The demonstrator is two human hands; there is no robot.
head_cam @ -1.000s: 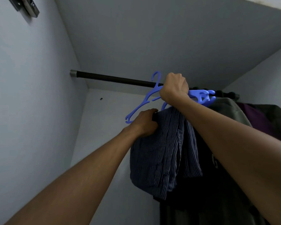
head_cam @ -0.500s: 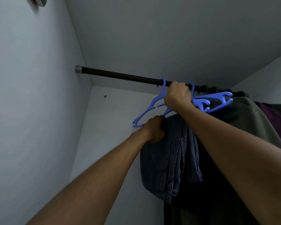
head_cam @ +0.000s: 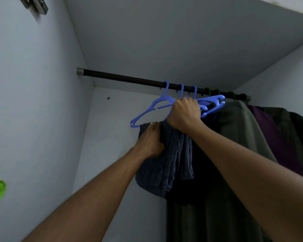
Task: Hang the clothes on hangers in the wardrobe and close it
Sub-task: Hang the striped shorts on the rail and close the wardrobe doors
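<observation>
Dark rail (head_cam: 122,78) carries blue hangers (head_cam: 162,100) and clothes (head_cam: 238,123).

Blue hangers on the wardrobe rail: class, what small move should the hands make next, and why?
Probably let go. All three hooks of the blue hangers already sit over the rail, while the right hand grips them and the left hand holds the striped garment, which already hangs beneath.

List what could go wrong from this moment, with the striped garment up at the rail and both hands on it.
1. The right hand grips several blue hangers bunched together; they could tangle or one hook could slip off the rail.
2. The striped garment hangs bunched, held by the left hand; on release it might slide off.
3. The olive garment hangs close alongside and could snag.
</observation>
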